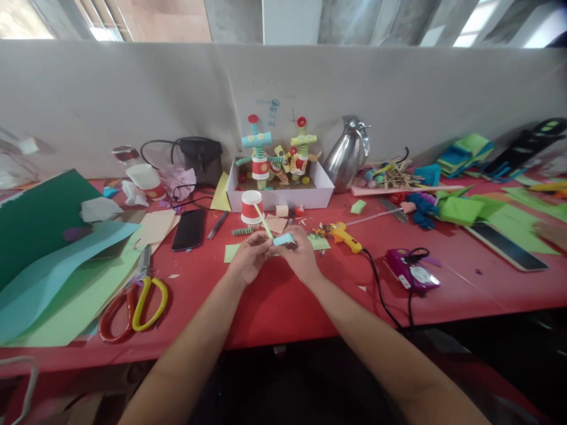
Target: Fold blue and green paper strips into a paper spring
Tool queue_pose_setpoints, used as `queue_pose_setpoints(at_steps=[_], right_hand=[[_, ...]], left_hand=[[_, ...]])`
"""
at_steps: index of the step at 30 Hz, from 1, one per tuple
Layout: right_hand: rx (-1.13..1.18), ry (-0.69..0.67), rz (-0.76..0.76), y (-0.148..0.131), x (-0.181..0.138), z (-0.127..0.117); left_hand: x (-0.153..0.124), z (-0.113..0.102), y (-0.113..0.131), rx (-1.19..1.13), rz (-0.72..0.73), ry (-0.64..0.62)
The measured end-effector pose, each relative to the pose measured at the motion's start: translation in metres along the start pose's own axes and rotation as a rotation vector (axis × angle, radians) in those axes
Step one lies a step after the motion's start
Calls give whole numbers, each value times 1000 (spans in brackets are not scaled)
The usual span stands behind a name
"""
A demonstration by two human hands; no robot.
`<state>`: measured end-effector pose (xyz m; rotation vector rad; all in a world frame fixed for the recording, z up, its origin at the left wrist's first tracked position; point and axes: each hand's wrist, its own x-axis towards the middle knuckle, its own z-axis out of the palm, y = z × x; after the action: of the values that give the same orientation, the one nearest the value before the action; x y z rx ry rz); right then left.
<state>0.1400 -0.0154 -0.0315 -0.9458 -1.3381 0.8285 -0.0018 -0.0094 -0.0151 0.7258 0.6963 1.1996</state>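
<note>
My left hand pinches the lower end of a narrow yellow-green paper strip, which slants up and to the left in front of a red and white paper cup. My right hand grips a light blue paper strip. Both strips meet between my fingertips; whether they are joined there I cannot tell. Just behind my hands lie a green folded paper spring and light green paper. A yellow hot glue gun lies to the right of my right hand.
A white box with paper-cup figures stands at the back, beside a steel jug. Scissors, coloured sheets and a phone are at left. A purple device and black cord lie right.
</note>
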Motion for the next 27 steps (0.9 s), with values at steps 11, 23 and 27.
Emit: queue_pose_setpoints(at_steps=[11,23,27], right_hand=[[-187,-78,-141,-7,-2,-1],[-236,-35,-225,-5,0,-4],[-247,-65,-247,-5,0,-2]], left_hand=[[-3,-1,5,63,-110,28],[-4,-5,9,4,-231,-102],[-3,-5,8,-35,-256,-50]])
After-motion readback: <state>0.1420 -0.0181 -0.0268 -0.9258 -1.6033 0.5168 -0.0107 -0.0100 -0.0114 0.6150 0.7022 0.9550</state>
